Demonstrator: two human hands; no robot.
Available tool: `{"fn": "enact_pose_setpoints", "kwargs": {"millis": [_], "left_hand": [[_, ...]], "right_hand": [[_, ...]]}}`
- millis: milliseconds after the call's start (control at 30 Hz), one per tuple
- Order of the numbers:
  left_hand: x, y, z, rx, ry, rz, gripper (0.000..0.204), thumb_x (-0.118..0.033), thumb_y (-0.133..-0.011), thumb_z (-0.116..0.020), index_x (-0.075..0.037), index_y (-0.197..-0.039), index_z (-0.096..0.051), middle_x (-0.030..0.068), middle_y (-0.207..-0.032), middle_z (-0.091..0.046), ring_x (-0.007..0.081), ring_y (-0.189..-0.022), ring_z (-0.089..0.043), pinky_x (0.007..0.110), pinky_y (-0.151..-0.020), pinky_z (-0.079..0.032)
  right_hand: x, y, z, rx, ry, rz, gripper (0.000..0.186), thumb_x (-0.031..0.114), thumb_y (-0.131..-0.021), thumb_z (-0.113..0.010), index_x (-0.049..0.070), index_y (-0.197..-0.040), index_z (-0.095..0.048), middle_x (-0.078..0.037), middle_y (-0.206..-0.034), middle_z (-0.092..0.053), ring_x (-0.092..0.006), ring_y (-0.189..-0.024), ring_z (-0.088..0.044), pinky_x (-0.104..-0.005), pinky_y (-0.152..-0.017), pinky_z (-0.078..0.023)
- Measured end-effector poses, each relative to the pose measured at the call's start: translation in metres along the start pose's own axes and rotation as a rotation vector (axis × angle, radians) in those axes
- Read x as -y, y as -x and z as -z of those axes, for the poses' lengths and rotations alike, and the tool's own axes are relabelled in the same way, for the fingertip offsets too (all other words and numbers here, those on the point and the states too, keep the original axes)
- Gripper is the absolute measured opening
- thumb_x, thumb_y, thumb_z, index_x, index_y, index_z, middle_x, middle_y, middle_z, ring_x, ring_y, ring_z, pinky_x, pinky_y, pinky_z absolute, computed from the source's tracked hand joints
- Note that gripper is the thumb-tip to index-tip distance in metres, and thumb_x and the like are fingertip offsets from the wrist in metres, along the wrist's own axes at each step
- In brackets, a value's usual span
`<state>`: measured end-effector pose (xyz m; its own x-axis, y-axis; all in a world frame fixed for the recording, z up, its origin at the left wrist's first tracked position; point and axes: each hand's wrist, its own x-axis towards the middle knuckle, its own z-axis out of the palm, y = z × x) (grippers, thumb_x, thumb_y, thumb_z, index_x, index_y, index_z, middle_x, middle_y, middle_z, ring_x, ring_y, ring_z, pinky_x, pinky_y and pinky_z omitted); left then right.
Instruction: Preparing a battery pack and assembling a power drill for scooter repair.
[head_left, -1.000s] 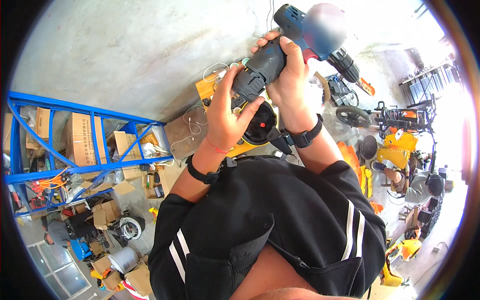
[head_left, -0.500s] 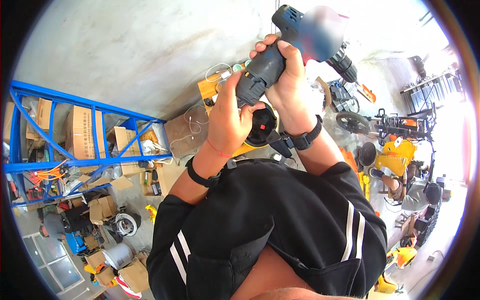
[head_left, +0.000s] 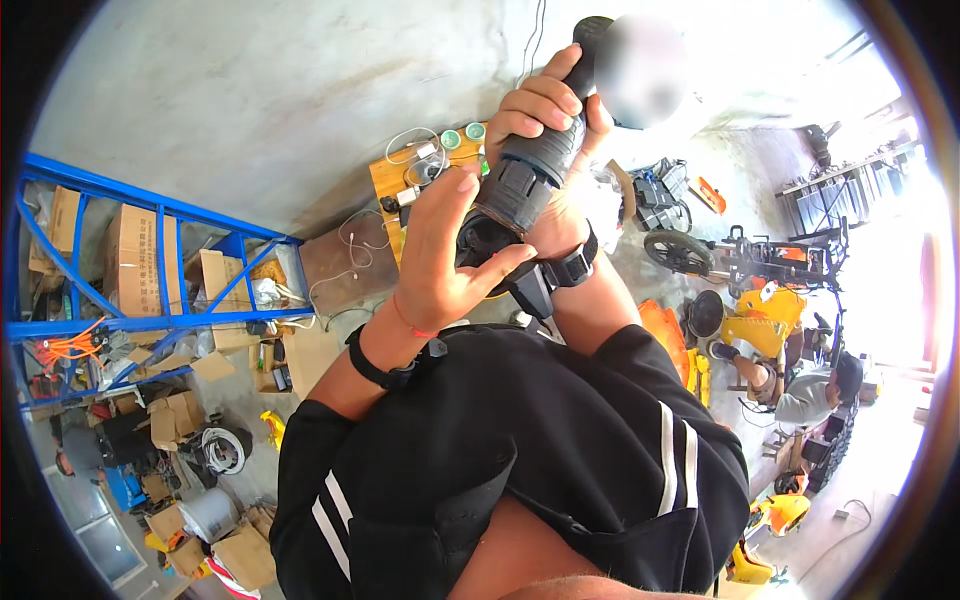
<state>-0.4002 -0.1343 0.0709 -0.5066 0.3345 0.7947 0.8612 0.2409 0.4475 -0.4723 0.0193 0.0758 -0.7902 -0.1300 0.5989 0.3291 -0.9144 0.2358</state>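
My right hand is wrapped round the grip of a dark cordless drill, held up in front of me. The ridged base of its grip points down toward me, while a blurred patch covers much of its upper body. Close to that base is my left hand, thumb and fingers spread apart; whether a fingertip touches the base I cannot tell. Behind the left hand's gap shows a round black object, partly hidden by the hands.
Left stands a blue shelf rack with cardboard boxes. A wooden table with cables is beyond my hands. On the right are a wheeled frame, yellow parts and a seated person. Another person is far left.
The drill has turned in my right hand, its base now facing me more. My left hand has opened and drawn down from the base. The surroundings have shifted slightly left.
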Motion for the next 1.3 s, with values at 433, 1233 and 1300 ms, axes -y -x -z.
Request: {"fn": "enact_pose_setpoints", "kwargs": {"millis": [433,1233,1300], "left_hand": [[0.011,-0.022,0.0,-0.094,-0.174,0.004,0.06,-0.003,-0.068,-0.085,0.004,-0.122,-0.059,0.0184,-0.12,-0.061,0.0326,-0.105,-0.063,0.038,-0.089,-0.054],[0.029,-0.001,0.001,-0.059,0.064,-0.015,0.069,0.011,-0.074,-0.076,0.001,-0.136,-0.046,0.0218,-0.14,-0.045,0.0327,-0.12,-0.057,0.044,-0.102,-0.049],[0.033,0.001,-0.003,-0.049,-0.016,-0.128,0.073,0.011,-0.073,-0.078,0.002,-0.137,-0.044,0.0243,-0.14,-0.046,0.035,-0.123,-0.055,0.046,-0.102,-0.049]], "right_hand": [[-0.006,-0.011,-0.008,-0.367,0.47,0.179,0.031,0.024,-0.088,-0.066,0.009,-0.114,-0.058,-0.003,-0.09,-0.06,-0.0183,-0.084,-0.059,-0.0375,-0.08,-0.052],[0.048,-0.012,-0.043,-0.632,1.16,0.353,0.029,0.012,-0.086,-0.054,-0.005,-0.11,-0.057,-0.016,-0.101,-0.065,-0.0301,-0.101,-0.064,-0.0385,-0.09,-0.052],[0.034,-0.005,-0.049,-0.772,1.283,0.341,0.026,0.01,-0.088,-0.059,-0.005,-0.11,-0.059,-0.014,-0.102,-0.066,-0.0254,-0.098,-0.065,-0.0373,-0.09,-0.052]]}}
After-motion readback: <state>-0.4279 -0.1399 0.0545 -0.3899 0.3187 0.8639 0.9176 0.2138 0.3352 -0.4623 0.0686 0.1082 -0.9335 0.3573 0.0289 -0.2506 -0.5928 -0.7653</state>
